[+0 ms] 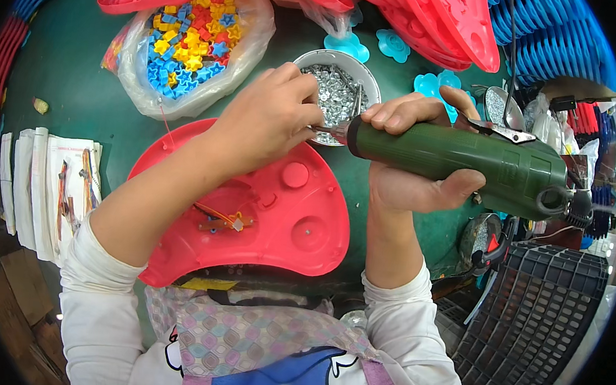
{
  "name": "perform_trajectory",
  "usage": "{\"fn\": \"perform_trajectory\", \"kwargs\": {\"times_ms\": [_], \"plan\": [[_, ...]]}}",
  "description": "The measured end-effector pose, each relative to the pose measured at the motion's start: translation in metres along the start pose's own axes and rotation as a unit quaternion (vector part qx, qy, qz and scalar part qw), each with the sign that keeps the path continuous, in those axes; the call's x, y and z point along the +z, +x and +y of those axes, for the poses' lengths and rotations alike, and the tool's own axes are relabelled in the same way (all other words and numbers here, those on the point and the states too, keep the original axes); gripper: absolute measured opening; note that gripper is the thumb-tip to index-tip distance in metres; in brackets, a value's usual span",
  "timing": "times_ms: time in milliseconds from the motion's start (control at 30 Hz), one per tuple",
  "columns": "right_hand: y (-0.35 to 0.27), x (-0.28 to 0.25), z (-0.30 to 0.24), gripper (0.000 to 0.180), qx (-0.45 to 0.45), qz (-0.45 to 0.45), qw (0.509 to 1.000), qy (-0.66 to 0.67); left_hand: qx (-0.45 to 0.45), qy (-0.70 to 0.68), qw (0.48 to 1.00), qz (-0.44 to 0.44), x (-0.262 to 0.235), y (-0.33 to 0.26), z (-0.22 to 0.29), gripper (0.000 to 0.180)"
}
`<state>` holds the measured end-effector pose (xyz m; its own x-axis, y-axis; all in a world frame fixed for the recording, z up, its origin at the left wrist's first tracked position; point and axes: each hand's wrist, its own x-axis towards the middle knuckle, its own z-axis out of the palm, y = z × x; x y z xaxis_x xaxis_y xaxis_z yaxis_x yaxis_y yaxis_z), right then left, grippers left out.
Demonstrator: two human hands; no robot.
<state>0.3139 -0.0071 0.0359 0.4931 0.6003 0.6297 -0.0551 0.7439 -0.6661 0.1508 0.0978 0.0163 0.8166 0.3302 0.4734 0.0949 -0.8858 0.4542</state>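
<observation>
My right hand grips a green electric screwdriver held sideways, its tip pointing left. My left hand meets that tip with pinched fingers, seemingly holding a small screw there; the screw itself is hidden. Just behind the tip stands a white bowl full of small silver screws. Below my hands lies a red plastic shell on the green table, with a small circuit part and orange wires inside it.
A clear bag of yellow, blue and red plastic stars lies at the back left. Stacked red shells and blue shells line the back. Printed sheets sit left; a black crate stands right. Light blue flower pieces lie near the bowl.
</observation>
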Motion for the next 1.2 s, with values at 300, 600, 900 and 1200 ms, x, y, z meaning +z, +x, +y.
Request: {"fn": "perform_trajectory", "kwargs": {"times_ms": [300,600,900,1200], "plan": [[0.000,-0.004,-0.005,0.098,-0.026,-0.069,0.997,-0.006,-0.038,-0.099,0.993,-0.053,0.003,0.001,-0.003,0.023],[-0.001,-0.025,-0.022,0.100,-0.057,-0.067,0.996,-0.028,-0.059,-0.056,0.978,-0.194,0.010,0.033,-0.027,0.027],[-0.012,-0.011,-0.017,0.103,-0.024,-0.069,0.997,0.029,-0.091,0.012,0.965,-0.246,0.036,0.031,-0.030,0.011],[-0.029,0.019,0.003,0.101,0.040,-0.097,0.994,0.012,-0.154,0.023,0.930,-0.333,0.032,0.044,-0.023,0.024]]}}
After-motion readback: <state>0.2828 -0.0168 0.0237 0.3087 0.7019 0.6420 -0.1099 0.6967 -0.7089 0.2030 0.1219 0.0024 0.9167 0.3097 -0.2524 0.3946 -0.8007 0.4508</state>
